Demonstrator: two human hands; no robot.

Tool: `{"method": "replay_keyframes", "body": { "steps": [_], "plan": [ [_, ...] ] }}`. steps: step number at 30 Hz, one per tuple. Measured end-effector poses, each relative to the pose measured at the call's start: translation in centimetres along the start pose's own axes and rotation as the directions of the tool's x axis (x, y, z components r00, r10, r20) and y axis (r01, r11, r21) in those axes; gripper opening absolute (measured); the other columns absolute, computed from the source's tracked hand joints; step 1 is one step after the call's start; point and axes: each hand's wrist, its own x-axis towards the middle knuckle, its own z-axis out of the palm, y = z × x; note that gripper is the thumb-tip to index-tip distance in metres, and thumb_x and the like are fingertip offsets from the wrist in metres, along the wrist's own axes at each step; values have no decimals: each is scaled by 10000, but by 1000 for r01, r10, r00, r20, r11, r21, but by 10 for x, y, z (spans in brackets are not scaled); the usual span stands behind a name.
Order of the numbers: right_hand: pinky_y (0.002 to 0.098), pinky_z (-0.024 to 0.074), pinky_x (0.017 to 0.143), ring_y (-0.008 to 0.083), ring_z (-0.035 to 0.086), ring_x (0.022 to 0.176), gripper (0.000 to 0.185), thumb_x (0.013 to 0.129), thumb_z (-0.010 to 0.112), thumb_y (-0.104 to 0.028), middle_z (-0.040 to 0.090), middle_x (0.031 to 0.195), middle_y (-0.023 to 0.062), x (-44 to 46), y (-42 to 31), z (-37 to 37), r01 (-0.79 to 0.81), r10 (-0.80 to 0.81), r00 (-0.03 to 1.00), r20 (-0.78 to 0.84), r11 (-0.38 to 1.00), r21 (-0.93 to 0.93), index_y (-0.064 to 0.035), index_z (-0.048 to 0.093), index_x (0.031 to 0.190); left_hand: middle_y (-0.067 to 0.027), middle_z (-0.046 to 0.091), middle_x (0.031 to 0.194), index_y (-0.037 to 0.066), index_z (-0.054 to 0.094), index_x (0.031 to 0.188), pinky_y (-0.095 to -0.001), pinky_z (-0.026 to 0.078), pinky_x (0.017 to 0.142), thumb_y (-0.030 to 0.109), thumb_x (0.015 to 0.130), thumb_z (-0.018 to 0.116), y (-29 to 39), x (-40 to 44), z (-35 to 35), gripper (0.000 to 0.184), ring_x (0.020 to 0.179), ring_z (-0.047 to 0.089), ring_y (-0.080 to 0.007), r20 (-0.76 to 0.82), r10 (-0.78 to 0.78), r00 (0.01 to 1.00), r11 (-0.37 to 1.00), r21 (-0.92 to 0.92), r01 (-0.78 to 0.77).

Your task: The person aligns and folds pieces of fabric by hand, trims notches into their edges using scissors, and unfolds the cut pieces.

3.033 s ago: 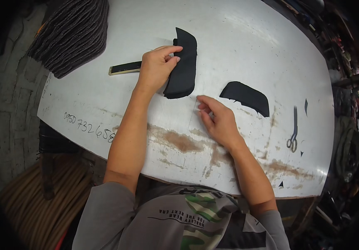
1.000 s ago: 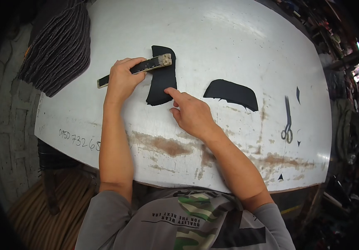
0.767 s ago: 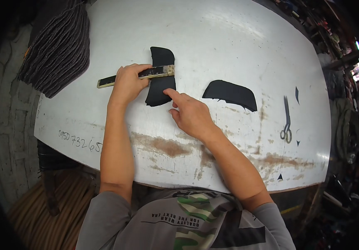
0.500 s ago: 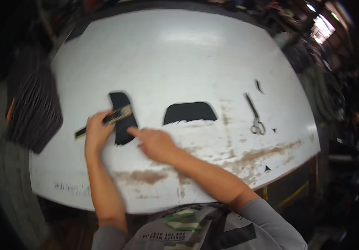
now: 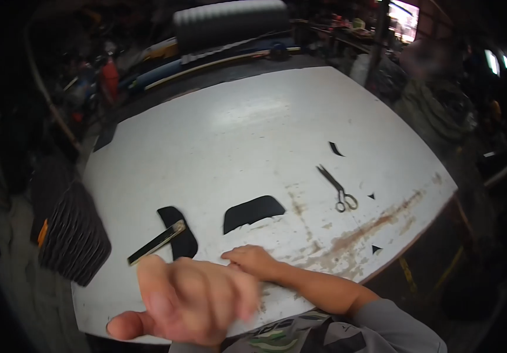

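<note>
My left hand (image 5: 192,297) is raised close to the camera, blurred, with its fingers apart and nothing in it. Beyond it, a black and pale bar-shaped tool (image 5: 156,242) lies across a black fabric piece (image 5: 184,235), whose lower end is partly hidden by the hand. My right hand (image 5: 252,262) rests low over the table, touching neither piece, its fingers partly hidden behind the left hand. A second black piece (image 5: 253,213) with a ragged lower edge lies just above the right hand.
On the white table (image 5: 218,153), scissors (image 5: 339,191) and small black scraps (image 5: 336,149) lie to the right. A dark ribbed stack (image 5: 74,235) stands at the left edge. Beyond the far edge are a big roll (image 5: 230,26) and long tubes. A person (image 5: 436,88) appears at upper right.
The view has tilted up to the far side of the table. My left hand has let go of the tool and risen toward the camera. My right hand has left the black piece.
</note>
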Motion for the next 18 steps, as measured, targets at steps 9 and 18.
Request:
{"method": "replay_keyframes", "body": {
  "steps": [9, 18],
  "plan": [
    [437, 531, 770, 342, 657, 870, 231, 831, 642, -129, 690, 946, 137, -2, 7, -2, 31, -30, 999, -38, 999, 33, -83, 668, 1056, 11, 455, 520, 194, 553, 1191, -435, 471, 708, 343, 937, 597, -4, 38, 82, 298, 413, 351, -112, 151, -133, 980, 978, -142, 155],
    [436, 522, 770, 338, 649, 877, 216, 851, 612, -143, 684, 959, 132, -2, 5, -6, 5, -5, 1000, 8, 999, 44, -86, 667, 1052, 22, 420, 490, 203, 562, 1197, -384, 416, 608, 317, 947, 595, -27, 24, 109, 277, 410, 336, -116, 35, -6, 999, 987, -160, 11]
  ]
}}
